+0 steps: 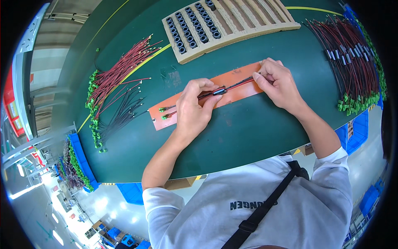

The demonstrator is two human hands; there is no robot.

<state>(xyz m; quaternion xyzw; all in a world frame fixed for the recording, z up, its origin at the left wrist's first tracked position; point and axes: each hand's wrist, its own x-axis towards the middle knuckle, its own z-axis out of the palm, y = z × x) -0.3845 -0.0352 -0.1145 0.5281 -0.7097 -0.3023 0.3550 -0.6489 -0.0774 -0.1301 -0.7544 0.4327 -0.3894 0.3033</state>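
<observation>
A black ferrite core (219, 91) sits around red and black wires above an orange strip (232, 98) on the green table. My left hand (195, 103) pinches the wires and the core's left end between thumb and fingers. Two green connectors (165, 113) at the wires' left ends stick out past this hand, over the strip's left end. My right hand (277, 81) is closed on the other ends of the red and black wires, near the strip's right end. The wire tips there are mostly hidden by its fingers.
A tan tray (232, 41) with several black cores in its left slots lies at the far side. Red wires (120, 66) and black wires (122, 114) with green connectors lie left. Wires fitted with cores (348, 56) are piled right. Blue bins (357, 130) stand beyond the table's edge.
</observation>
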